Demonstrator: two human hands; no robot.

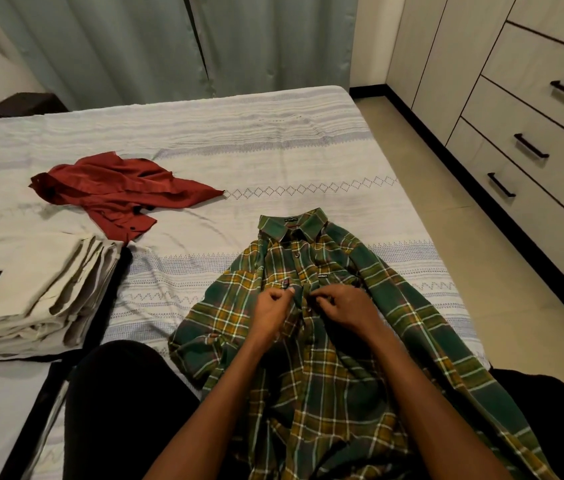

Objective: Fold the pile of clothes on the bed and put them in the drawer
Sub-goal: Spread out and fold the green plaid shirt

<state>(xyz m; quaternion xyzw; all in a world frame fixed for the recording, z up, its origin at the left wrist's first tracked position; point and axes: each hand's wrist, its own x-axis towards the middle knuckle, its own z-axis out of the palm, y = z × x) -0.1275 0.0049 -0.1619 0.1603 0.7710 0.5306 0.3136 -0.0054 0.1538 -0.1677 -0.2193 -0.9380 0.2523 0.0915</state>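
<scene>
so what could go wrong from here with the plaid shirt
1. Both the left hand and the right hand pinch the placket of the green and yellow plaid flannel shirt; a mismatched button would likely skew the fold.
2. Its right side hangs near the edge of the striped white bed cover and might slide off.
3. The crumpled rust-red shirt lies unfolded.

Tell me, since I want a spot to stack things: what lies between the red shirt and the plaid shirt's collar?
Only bare bedspread separates the red shirt from the plaid shirt, in the head view.
</scene>
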